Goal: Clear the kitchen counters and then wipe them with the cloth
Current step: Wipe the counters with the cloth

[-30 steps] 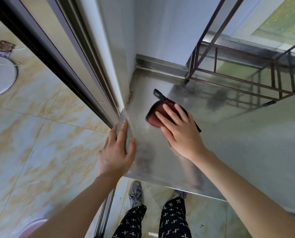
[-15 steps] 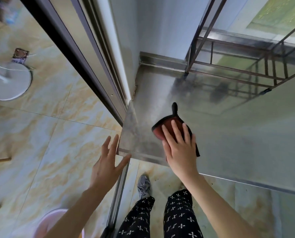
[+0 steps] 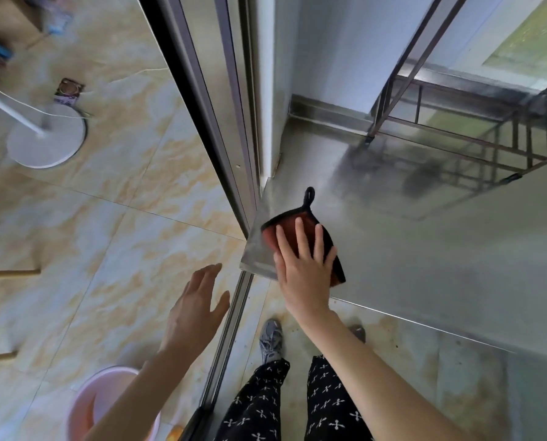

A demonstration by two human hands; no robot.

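Note:
A red cloth [image 3: 294, 225] with black edging and a hanging loop lies flat on the near left corner of the stainless steel counter [image 3: 425, 249]. My right hand [image 3: 304, 268] presses down on the cloth with straight, spread fingers. My left hand [image 3: 199, 300] hovers open in the air below and left of the counter's corner, touching nothing.
A metal rack [image 3: 456, 128] stands at the back of the counter against the wall. A sliding door frame [image 3: 214, 122] runs along the counter's left side. On the tiled floor are a pink basin [image 3: 106, 405] and a white fan base [image 3: 46, 141].
My right hand has dragged the cloth toward the counter's near left corner. My left hand has come off the counter's edge and now hangs in the air.

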